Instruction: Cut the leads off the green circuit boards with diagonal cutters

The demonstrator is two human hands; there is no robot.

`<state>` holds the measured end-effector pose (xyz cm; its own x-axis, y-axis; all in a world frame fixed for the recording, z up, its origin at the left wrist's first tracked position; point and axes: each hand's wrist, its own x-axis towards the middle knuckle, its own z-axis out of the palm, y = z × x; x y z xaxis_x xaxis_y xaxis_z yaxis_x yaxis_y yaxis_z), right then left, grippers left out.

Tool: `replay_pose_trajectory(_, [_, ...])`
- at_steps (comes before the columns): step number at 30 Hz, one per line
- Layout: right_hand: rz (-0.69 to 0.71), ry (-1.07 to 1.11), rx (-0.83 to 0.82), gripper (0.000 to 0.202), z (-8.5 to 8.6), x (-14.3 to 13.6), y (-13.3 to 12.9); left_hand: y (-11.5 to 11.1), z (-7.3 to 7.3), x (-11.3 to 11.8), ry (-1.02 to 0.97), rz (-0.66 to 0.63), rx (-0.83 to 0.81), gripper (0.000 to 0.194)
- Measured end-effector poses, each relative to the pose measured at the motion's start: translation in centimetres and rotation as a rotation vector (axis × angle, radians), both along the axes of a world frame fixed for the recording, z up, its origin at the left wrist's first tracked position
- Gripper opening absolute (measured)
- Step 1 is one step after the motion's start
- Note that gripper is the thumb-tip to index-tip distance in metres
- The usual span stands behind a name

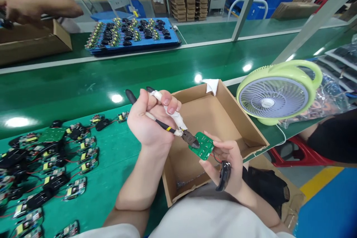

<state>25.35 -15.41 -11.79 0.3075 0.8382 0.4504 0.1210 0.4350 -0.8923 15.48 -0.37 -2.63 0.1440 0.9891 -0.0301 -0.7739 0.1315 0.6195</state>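
My left hand is closed around a pair of diagonal cutters with dark grips and white wrapping on the handles. The cutter jaws lie against the face of a green circuit board. Between thumb and fingertips, my right hand grips the board by its right edge. Red and dark wires run from the board toward a glossy black rounded part resting at my right palm. Below both hands is an open cardboard box, with small bits in its near corner.
Many wired boards with black parts lie on the green mat at left. A green fan stands right of the box. Across the bench, a blue tray holds more assemblies, and another person's arm reaches over a carton.
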Motion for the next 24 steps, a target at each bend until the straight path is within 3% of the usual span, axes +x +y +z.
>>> replay_pose_trajectory(10, [0.001, 0.203, -0.068, 0.035, -0.4, 0.7, 0.0, 0.8, 0.1, -1.1, -0.026, 0.028, 0.016, 0.061])
replay_pose_trajectory(24, [-0.003, 0.274, -0.051, 0.032, -0.5, 0.8, 0.3, 1.0, -0.6, -0.4, 0.055, -0.040, -0.046, 0.071])
